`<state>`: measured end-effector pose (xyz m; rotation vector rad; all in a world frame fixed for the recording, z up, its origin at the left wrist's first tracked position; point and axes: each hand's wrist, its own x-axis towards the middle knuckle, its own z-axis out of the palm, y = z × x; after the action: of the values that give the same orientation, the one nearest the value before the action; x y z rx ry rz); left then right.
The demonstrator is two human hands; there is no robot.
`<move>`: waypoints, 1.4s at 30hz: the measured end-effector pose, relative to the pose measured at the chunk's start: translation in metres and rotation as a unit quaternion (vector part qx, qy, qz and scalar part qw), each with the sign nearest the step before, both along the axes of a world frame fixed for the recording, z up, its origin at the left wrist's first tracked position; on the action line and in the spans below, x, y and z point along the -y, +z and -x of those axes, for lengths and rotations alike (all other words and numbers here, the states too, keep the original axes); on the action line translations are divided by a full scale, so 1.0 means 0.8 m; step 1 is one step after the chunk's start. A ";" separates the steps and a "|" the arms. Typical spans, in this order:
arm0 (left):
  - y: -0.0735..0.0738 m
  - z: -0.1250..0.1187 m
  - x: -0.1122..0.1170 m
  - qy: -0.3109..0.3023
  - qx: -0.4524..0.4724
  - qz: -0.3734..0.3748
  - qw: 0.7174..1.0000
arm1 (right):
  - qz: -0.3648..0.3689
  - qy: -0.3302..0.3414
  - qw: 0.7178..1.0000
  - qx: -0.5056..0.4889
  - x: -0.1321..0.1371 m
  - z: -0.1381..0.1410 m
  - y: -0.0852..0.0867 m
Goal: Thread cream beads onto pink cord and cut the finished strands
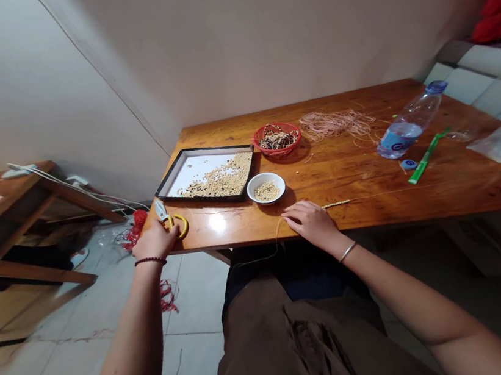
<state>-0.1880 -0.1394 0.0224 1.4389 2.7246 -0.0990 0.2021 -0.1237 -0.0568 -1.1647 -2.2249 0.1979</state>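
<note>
Currently: left hand (156,240) is curled shut on the yellow scissors (176,223) at the table's (368,166) left corner, handy to the work. Right hand (310,222) lies palm-down on the beaded cord (336,204) at the near edge, probably pinning it (pinch underneath: cannot tell). Bowl (266,188) of beads sits close. Bottle (408,123) label is unreadable.

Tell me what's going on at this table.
A seated person's left hand grips yellow-handled scissors at the left edge of the table. The right hand rests on a partly beaded cord. Beyond lie a tray and white bowl of pale beads.
</note>
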 end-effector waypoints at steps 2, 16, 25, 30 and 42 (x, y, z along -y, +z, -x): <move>-0.002 -0.004 -0.005 0.023 -0.001 0.006 1.000 | 0.000 0.001 1.000 -0.004 0.000 0.000 0.001; -0.020 0.042 0.010 0.067 0.139 -0.156 0.976 | -0.012 0.004 1.000 0.019 0.003 0.001 0.006; -0.007 -0.088 0.039 -0.143 0.458 -0.468 0.742 | 0.013 0.010 1.000 0.006 -0.002 0.000 0.008; -0.028 -0.184 0.033 -0.232 0.546 -0.386 0.706 | 0.062 0.009 0.997 -0.053 -0.009 -0.008 0.006; -0.056 -0.298 0.010 -0.397 0.300 -0.292 0.817 | 0.071 0.021 0.989 -0.129 -0.013 -0.018 -0.002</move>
<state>0.0505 -0.1474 -0.0227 2.1669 1.5502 1.0394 0.2169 -0.1129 -0.0585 -1.0976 -2.0344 0.5033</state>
